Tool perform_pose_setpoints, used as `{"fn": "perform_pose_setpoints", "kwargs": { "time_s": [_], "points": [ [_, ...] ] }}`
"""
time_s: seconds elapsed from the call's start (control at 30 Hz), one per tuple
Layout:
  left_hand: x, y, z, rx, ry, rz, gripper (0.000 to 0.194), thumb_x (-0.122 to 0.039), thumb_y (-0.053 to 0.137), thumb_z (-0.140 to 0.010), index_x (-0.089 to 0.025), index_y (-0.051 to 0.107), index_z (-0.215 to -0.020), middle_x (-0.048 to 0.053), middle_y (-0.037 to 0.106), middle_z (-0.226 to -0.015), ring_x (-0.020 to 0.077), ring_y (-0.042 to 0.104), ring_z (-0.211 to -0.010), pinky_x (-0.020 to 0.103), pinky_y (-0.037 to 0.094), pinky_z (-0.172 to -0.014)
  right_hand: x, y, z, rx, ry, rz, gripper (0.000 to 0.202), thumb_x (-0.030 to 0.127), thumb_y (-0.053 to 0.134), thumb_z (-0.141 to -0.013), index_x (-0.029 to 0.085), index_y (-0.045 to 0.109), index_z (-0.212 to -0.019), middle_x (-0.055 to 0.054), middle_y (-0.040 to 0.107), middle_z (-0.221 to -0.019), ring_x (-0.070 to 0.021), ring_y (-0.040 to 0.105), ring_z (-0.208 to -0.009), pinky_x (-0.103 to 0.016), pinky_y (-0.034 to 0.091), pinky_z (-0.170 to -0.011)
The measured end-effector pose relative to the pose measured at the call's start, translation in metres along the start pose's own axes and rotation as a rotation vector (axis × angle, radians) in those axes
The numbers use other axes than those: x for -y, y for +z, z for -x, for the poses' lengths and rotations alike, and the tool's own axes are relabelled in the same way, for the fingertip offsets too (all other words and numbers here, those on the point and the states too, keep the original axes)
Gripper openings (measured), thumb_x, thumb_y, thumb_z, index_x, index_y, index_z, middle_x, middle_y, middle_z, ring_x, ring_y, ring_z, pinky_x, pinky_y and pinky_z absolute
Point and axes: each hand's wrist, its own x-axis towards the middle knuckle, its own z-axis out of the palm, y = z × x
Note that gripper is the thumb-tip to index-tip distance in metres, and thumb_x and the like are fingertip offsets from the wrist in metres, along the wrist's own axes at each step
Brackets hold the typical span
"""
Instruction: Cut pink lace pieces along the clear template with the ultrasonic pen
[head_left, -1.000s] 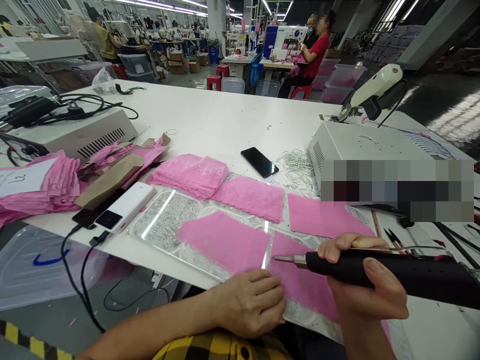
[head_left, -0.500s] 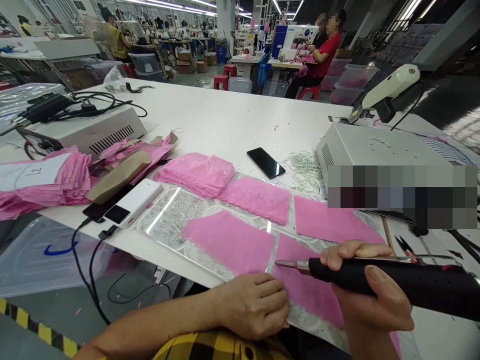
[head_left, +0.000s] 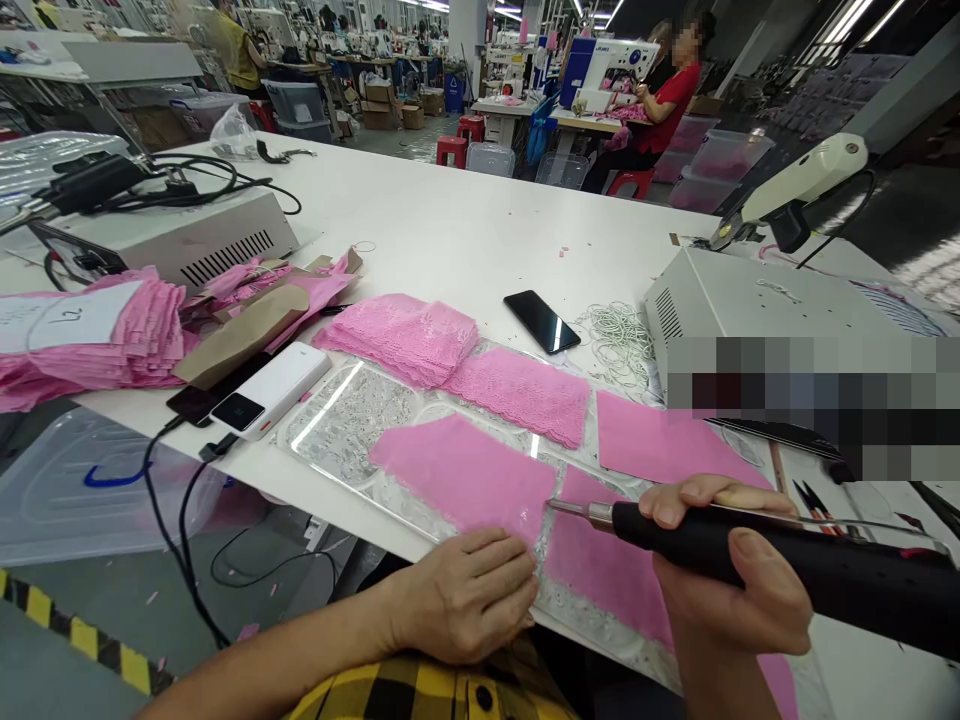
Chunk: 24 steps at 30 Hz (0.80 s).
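My right hand grips a black handpiece with a slim metal tip. That tip sits at the right edge of a flat pink fabric piece, by the narrow gap to a second pink piece. Curled and palm down, my left hand rests at the lower edge of the first piece; its fingertips are hidden. Both pieces lie on a clear plastic board. Behind them are a stack of pink lace, a flat lace piece and another plain pink piece.
A black phone and tangled pale cord lie beyond the board. A vented grey box stands right. On the left are a white power bank, bundled pink fabric and cables. A person in red sits at a sewing machine.
My left hand has slid left along the fabric's lower edge. The handpiece tip has shifted slightly left and away from me, from the second piece to the gap. The view has tilted slightly.
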Motion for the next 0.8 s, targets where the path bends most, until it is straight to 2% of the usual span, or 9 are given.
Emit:
{"fn": "perform_pose_setpoints", "kwargs": {
  "time_s": [0.37,0.6,0.8],
  "points": [
    [0.0017,0.0019,0.0001,0.013,0.003,0.026,0.019,-0.017,0.057,-0.088,-0.002,0.065,-0.097,0.015,0.072,-0.092,0.0235,0.068,-0.093,0.036,0.058,-0.085,0.0004,-0.0003,-0.0006,0.043,-0.032,0.011,0.011,0.025,0.057,-0.066,0.019,0.057,-0.075,0.001,0.058,-0.07,-0.0129,0.054,-0.048,-0.034,0.05,-0.048],
    [-0.0003,0.0013,-0.0007,0.018,0.001,0.013,0.02,-0.018,0.056,-0.089,-0.003,0.065,-0.098,0.014,0.072,-0.092,0.0229,0.068,-0.092,0.036,0.057,-0.086,0.0043,-0.0036,0.0044,0.13,0.025,-0.055,0.013,0.027,0.058,-0.068,0.018,0.058,-0.077,0.001,0.056,-0.07,-0.0117,0.053,-0.048,-0.031,0.048,-0.045],
    [-0.0001,0.0021,0.0007,0.022,-0.003,0.008,0.019,-0.018,0.056,-0.089,-0.004,0.065,-0.099,0.014,0.072,-0.093,0.0221,0.067,-0.094,0.036,0.057,-0.085,0.0053,-0.0022,0.0078,0.155,0.045,-0.076,0.014,0.027,0.058,-0.071,0.019,0.059,-0.082,0.001,0.056,-0.072,-0.0117,0.053,-0.049,-0.031,0.048,-0.046]
  ]
}}
